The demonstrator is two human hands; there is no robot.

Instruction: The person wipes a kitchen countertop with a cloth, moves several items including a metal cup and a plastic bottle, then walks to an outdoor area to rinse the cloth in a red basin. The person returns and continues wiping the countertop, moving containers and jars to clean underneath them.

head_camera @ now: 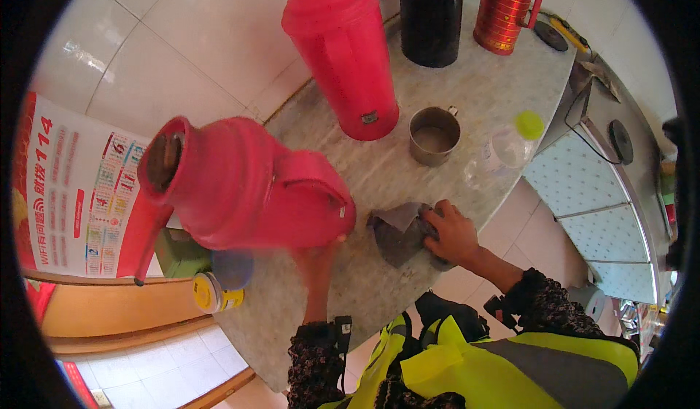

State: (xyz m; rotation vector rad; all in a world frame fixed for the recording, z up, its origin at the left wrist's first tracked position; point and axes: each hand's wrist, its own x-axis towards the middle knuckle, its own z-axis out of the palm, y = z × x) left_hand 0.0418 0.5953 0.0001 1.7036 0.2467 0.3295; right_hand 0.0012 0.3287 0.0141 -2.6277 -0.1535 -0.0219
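Observation:
A pink thermos flask [229,185] is tilted over the stone countertop, its mouth towards the left, with a handle on its upper side. My left hand [320,253] is against its underside near the base; the flask hides the fingers. My right hand [451,231] grips a dark grey cloth [402,234] lying on the countertop [361,174]. Beyond the cloth stands a metal mug [435,135]. A second pink thermos flask [350,59] stands upright behind it.
A black cylindrical container [431,21] and a red metallic thermos [504,12] stand at the back. A clear plastic container with a green lid [529,125] is near the right edge. At the left are a yellow-labelled tub [208,293], a green box [183,253] and a wall calendar [82,190].

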